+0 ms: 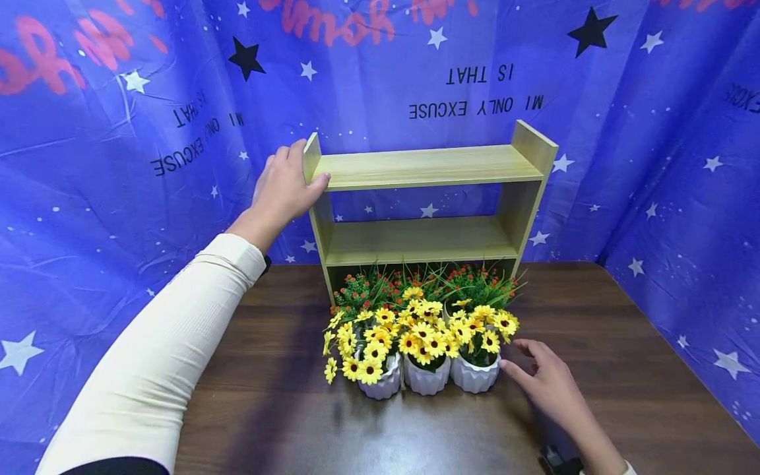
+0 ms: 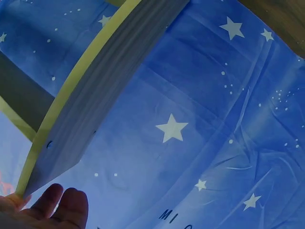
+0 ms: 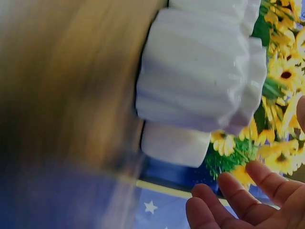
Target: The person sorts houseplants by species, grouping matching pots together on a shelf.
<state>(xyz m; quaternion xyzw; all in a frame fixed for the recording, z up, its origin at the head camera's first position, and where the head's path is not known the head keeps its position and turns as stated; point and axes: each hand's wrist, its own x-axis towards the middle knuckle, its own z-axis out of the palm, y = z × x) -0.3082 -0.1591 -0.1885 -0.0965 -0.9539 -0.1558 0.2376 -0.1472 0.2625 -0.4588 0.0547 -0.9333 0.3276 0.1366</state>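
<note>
A two-tier light wooden shelf (image 1: 424, 168) stands on the table in the head view. My left hand (image 1: 287, 181) grips its upper left side panel, thumb across the front edge and fingers on the outer side; the left wrist view shows the panel (image 2: 90, 100) from outside. Below, three white fluted pots (image 1: 427, 377) with yellow daisy-like flowers (image 1: 424, 333) stand in a row. Beside the right-hand pot is my right hand (image 1: 549, 382), thumb close to its rim and fingers spread. The right wrist view shows white pot sides (image 3: 195, 67) near my loose fingers (image 3: 236, 195).
Behind the yellow flowers, green plants with small red blossoms (image 1: 362, 290) stand at the foot of the shelf, their pots mostly hidden. The dark wooden table (image 1: 605, 330) extends to both sides. A blue star-printed curtain (image 1: 380, 86) hangs close behind and around it.
</note>
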